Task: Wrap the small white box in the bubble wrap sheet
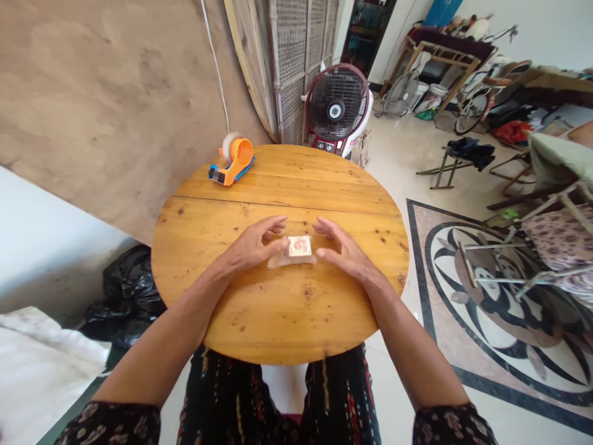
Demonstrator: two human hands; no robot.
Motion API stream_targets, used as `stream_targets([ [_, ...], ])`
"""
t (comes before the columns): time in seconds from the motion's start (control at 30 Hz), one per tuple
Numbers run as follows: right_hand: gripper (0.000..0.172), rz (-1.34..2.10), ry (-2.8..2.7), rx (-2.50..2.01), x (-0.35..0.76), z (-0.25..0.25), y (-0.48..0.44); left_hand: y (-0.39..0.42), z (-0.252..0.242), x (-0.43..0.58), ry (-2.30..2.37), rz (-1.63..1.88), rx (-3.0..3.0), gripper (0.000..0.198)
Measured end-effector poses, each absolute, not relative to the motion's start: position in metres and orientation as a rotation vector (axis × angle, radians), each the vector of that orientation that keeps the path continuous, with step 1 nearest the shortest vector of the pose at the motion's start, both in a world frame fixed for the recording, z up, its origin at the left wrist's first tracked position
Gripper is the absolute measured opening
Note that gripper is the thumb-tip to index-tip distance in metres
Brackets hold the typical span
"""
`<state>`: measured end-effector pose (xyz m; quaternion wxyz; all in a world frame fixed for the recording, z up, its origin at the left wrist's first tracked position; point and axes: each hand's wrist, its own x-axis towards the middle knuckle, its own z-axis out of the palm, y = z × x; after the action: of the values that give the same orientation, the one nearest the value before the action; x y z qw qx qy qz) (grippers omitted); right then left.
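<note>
A small white box with red print (300,246) lies on the round wooden table (287,321), with clear plastic wrap (293,261) around or beneath it. My left hand (260,242) is at the box's left side, fingers curved and apart, the thumb close to its edge; whether it touches the wrap I cannot tell. On the right side, my right hand (343,248) hovers with thumb and fingers spread, a small gap between it and the box. Neither hand grips anything.
An orange and blue tape dispenser (237,162) stands at the table's back left edge. Behind the table is a fan (337,105). A black plastic bag (130,290) sits left of the table, and a folding stool (447,167) is on the floor at right.
</note>
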<state>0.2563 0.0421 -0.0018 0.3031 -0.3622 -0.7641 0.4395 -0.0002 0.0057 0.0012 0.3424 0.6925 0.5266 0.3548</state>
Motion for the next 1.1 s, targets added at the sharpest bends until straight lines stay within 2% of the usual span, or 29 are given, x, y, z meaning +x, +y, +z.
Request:
stream_targets([
  [0.1, 0.048, 1.175, -1.725, -1.032, 0.258, -0.009, 0.050, 0.011, -0.003, -0.005, 1.558, 1.127, 1.646, 0.043],
  [0.17, 0.040, 1.133, -1.635, -1.118, 0.255, -0.018, 0.056, 0.015, -0.009, -0.007, 1.665, 1.175, 1.629, 0.034],
  [0.33, 0.029, 0.927, -1.723, -1.193, 0.245, -0.037, 0.065, 0.020, -0.016, -0.009, 1.740, 1.226, 1.673, 0.032],
  [0.43, 0.026, 0.849, -1.761, -1.205, 0.243, -0.040, 0.065, 0.019, -0.014, -0.009, 1.770, 1.208, 1.657, 0.032],
  [0.7, 0.026, 0.901, -1.690, -1.175, 0.241, -0.042, 0.065, 0.024, -0.022, -0.008, 1.816, 1.208, 1.672, 0.027],
  [1.1, 0.024, 0.829, -1.849, -1.222, 0.238, -0.043, 0.111, 0.030, -0.032, -0.001, 1.787, 1.178, 2.021, 0.028],
])
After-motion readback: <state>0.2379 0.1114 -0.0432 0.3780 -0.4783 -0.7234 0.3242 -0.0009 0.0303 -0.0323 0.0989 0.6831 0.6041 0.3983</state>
